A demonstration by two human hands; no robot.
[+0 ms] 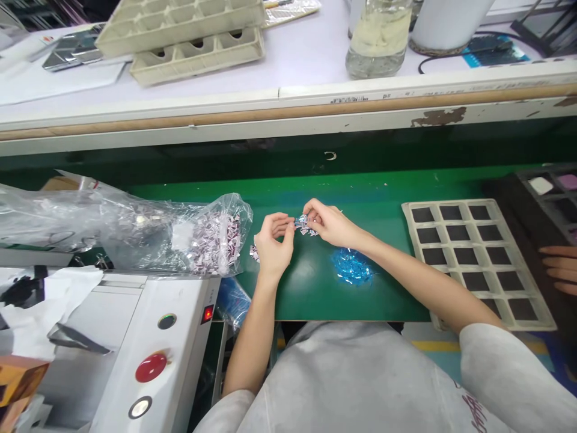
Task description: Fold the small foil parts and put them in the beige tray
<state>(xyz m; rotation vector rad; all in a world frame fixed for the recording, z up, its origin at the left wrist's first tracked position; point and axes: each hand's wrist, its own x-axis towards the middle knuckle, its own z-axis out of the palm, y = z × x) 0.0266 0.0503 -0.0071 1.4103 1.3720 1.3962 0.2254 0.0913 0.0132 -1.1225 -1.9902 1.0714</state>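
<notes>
My left hand [276,243] is closed, its thumb and fingers pinched together over the green table [306,288]. What it holds, if anything, is too small to name. Just to its right, my right hand [329,224] is closed too, fingertips at a small pile of printed pieces [303,224]. I cannot make out what is between those fingertips. More printed pieces [254,252] lie beside my left hand, partly hidden by it. Nearer my body is a pile of shiny blue pieces [352,266]. A clear plastic bag [216,240] full of printed pieces lies open to the left.
A grey machine [130,337] with buttons stands at the near left. A pale compartment tray [478,258] lies at the right, with another person's hand [561,267] beyond it. Stacked trays [198,57] and a glass jar [380,42] stand on the shelf [306,72].
</notes>
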